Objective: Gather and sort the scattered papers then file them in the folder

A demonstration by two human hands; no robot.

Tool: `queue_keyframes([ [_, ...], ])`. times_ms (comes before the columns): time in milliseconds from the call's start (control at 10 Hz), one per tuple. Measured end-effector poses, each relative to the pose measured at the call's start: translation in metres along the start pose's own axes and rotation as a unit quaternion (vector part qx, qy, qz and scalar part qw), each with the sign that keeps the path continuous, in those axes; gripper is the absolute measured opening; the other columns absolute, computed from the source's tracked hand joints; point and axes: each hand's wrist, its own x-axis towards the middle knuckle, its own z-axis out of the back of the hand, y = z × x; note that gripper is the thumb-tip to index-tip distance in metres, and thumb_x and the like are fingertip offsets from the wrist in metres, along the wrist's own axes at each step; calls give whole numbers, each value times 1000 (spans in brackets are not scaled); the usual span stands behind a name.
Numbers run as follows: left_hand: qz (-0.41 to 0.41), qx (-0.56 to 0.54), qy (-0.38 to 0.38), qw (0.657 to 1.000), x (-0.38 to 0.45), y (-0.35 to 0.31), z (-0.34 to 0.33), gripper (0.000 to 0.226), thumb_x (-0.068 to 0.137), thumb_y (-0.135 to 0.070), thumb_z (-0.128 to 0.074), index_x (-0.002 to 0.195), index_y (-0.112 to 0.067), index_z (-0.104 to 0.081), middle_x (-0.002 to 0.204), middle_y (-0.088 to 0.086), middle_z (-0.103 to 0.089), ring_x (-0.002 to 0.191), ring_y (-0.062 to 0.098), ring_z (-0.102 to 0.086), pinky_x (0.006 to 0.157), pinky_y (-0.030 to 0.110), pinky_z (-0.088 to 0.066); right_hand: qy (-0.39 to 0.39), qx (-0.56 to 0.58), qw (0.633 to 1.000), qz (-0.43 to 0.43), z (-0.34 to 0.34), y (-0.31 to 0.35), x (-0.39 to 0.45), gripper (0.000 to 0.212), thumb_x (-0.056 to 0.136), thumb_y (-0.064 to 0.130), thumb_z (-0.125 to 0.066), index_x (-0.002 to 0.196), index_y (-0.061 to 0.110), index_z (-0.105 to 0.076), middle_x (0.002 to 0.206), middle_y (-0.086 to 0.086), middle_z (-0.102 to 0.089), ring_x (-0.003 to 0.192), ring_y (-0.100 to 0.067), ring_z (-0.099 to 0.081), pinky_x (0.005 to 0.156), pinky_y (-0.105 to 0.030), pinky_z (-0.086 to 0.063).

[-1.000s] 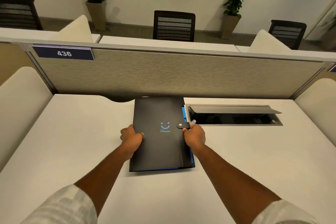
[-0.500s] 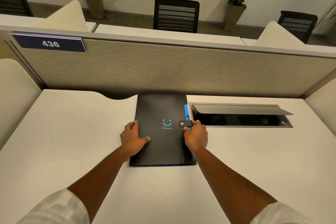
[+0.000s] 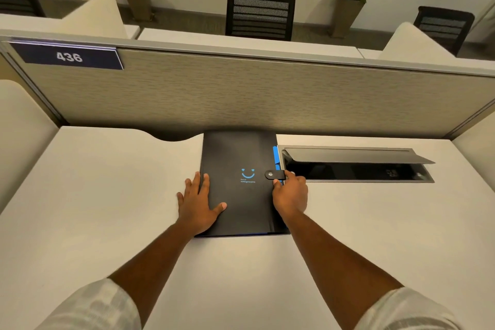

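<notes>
The black folder [image 3: 238, 185] lies closed on the white desk [image 3: 107, 195], its far edge against the partition [image 3: 241, 94]; blue inner edges show at its right side, contents hidden. The left hand [image 3: 198, 203] presses flat, fingers spread, on the cover. The right hand [image 3: 290, 193] pinches the snap strap [image 3: 274, 175], beside the open cable tray [image 3: 356, 166].

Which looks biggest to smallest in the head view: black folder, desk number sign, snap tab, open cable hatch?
1. Cable hatch and black folder: similar area in view, too close to rank.
2. Number sign, though it sits farther back, so its true size is unsure.
3. Snap tab, clearly the smallest.
</notes>
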Motion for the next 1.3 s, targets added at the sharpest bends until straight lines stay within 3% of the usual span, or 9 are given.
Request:
queue_keyframes([
  [500, -7, -15, -8, 1000, -3, 3, -2, 96, 88, -69, -45, 156, -23, 4, 164, 1, 9, 151, 30, 5, 119, 53, -3, 36, -5, 999, 15, 5, -5, 2, 51, 100, 37, -59, 147, 21, -49, 138, -10, -53, 124, -28, -56, 99, -37, -52],
  [600, -5, -55, -7, 998, -6, 4, 4, 95, 89, -63, -50, 156, -20, 1, 165, 1, 1, 151, 29, 0, 120, 50, -6, 66, 7, 998, 15, 10, -8, 0, 62, 99, 41, -60, 152, 16, -40, 143, -11, -50, 129, -29, -53, 104, -39, -49],
  [700, -4, -110, 9, 994, -14, 7, 12, 92, 91, -54, -56, 156, -16, -5, 164, 3, -11, 150, 28, -11, 121, 49, -17, 90, 6, 996, 15, 16, -9, -7, 74, 98, 43, -60, 158, 14, -29, 150, -11, -44, 134, -29, -49, 107, -39, -46],
  [1000, -10, -157, 39, 987, -70, -1, 17, 85, 89, -37, -67, 151, -11, -17, 150, 10, -34, 131, 26, -43, 108, 41, -42, 159, -40, 986, 43, 43, -18, -50, 82, 95, 48, -63, 157, 11, -26, 155, -12, -38, 140, -29, -42, 111, -40, -46],
  [1100, -11, -145, 32, 989, -95, -7, 11, 84, 89, -36, -67, 151, -8, -17, 153, 12, -29, 137, 28, -37, 111, 42, -38, 190, -69, 977, 70, 59, -26, -68, 85, 94, 48, -63, 158, 10, -23, 156, -11, -36, 141, -28, -41, 112, -40, -44],
  [1200, 19, -83, 49, 995, -120, -17, 0, 91, 93, -43, -59, 155, -8, -2, 164, 8, 2, 151, 28, -3, 122, 42, -17, 219, -87, 967, 95, 76, -38, -83, 81, 92, 50, -66, 154, 10, -31, 151, -10, -42, 135, -26, -46, 109, -40, -47],
  [1300, 8, -40, 48, 998, -144, -35, -8, 91, 95, -46, -54, 155, -9, 2, 164, 6, 11, 151, 26, 5, 121, 41, -9, 250, -87, 959, 105, 95, -50, -98, 87, 91, 51, -67, 157, 12, -26, 157, -10, -37, 141, -27, -41, 114, -39, -41],
])
